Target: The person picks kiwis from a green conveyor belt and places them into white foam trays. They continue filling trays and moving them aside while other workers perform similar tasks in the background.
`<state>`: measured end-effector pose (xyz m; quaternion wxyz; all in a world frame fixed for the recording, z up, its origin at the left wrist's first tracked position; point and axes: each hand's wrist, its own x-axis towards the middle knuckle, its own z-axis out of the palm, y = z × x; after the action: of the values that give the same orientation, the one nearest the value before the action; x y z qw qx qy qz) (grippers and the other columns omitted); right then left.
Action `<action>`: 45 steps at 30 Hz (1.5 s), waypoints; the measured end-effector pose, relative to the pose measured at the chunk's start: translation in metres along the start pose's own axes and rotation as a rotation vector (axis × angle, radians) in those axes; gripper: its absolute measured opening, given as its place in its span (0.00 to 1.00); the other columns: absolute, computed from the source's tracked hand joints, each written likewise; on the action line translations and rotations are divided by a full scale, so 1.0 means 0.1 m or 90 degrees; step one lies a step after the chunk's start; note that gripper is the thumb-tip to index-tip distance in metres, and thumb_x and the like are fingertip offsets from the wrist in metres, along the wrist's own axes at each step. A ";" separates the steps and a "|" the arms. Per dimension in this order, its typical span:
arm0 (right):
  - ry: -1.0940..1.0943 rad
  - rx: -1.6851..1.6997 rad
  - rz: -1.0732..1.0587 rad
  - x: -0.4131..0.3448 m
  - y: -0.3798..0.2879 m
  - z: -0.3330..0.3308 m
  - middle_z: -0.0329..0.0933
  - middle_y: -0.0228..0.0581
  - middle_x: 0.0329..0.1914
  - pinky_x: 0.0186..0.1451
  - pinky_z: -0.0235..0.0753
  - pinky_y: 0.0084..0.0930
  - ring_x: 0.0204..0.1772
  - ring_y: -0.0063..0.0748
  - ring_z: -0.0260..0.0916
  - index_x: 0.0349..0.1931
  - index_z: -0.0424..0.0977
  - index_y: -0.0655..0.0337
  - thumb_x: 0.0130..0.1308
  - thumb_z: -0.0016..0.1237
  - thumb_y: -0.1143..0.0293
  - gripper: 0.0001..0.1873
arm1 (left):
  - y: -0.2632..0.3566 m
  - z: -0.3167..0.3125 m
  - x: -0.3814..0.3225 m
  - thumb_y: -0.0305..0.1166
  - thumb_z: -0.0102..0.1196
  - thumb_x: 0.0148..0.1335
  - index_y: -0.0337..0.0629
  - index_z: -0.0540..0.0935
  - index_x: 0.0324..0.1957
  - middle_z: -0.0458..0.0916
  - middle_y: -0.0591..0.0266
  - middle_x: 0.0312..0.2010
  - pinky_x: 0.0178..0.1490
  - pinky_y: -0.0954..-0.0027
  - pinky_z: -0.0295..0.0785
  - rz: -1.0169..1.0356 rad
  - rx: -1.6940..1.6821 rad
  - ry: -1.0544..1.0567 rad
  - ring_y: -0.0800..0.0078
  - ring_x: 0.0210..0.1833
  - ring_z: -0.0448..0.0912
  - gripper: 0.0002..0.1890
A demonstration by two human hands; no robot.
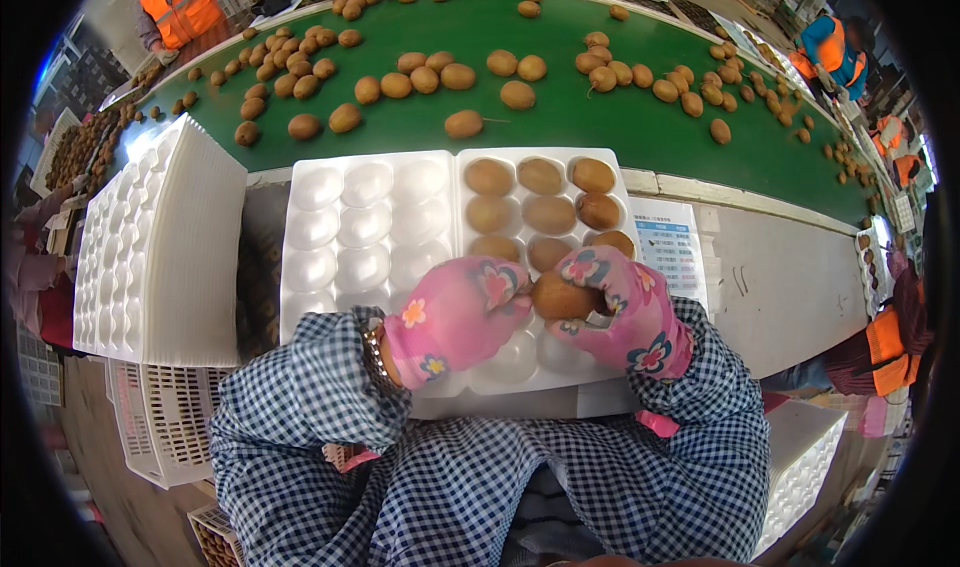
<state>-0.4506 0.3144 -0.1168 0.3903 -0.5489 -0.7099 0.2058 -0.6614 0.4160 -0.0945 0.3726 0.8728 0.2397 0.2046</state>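
Observation:
My right hand (622, 304), in a pink flowered glove, is closed on a brown kiwifruit (561, 297) above the right half of a white molded plastic tray (459, 184). My left hand (469, 316), gloved alike, is at the fruit's left side with its fingertips pinched together; whether it grips anything is hidden. Beyond my hands, rows of kiwifruit (550, 215) sit in the far cups of the tray's right half. Cups (367, 222) that show in the left half hold no fruit. Nearer me, some bare cups (510, 357) show below my hands.
A green conveyor belt (420, 27) carries many loose kiwifruit beyond the tray. Stacked white trays (195, 267) stand at left above a white plastic crate (169, 417). A printed sheet (667, 244) lies right of the tray. People in orange vests (181, 12) are around the belt.

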 end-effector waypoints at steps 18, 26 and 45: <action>-0.115 -0.163 -0.211 -0.08 -0.13 0.76 0.75 0.44 0.54 0.51 0.79 0.36 0.51 0.42 0.75 0.46 0.75 0.60 0.53 0.63 0.69 0.20 | -1.90 -1.77 0.40 0.36 0.50 0.67 0.47 0.82 0.48 0.84 0.54 0.43 0.52 0.57 0.74 -0.418 0.634 0.314 0.52 0.49 0.80 0.12; -0.237 0.023 -0.250 0.33 -0.06 0.43 0.74 0.45 0.57 0.46 0.81 0.36 0.51 0.44 0.76 0.53 0.75 0.61 0.61 0.53 0.71 0.18 | -1.86 -1.23 0.93 0.34 0.58 0.55 0.52 0.83 0.52 0.78 0.59 0.57 0.64 0.54 0.66 -0.139 0.660 0.263 0.58 0.62 0.73 0.19; -0.012 0.224 0.233 2.22 1.74 0.26 0.69 0.43 0.50 0.53 0.79 0.32 0.56 0.40 0.72 0.54 0.66 0.62 0.59 0.53 0.65 0.24 | -2.56 -1.41 1.20 0.25 0.62 0.63 0.35 0.68 0.64 0.78 0.59 0.53 0.53 0.73 0.75 -0.173 -0.223 0.096 0.73 0.51 0.78 0.28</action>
<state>-0.3842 0.5812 -0.1849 0.4296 -0.5897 -0.5557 0.3986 -0.7092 0.7174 -0.1744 0.5233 0.7370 0.3429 0.2558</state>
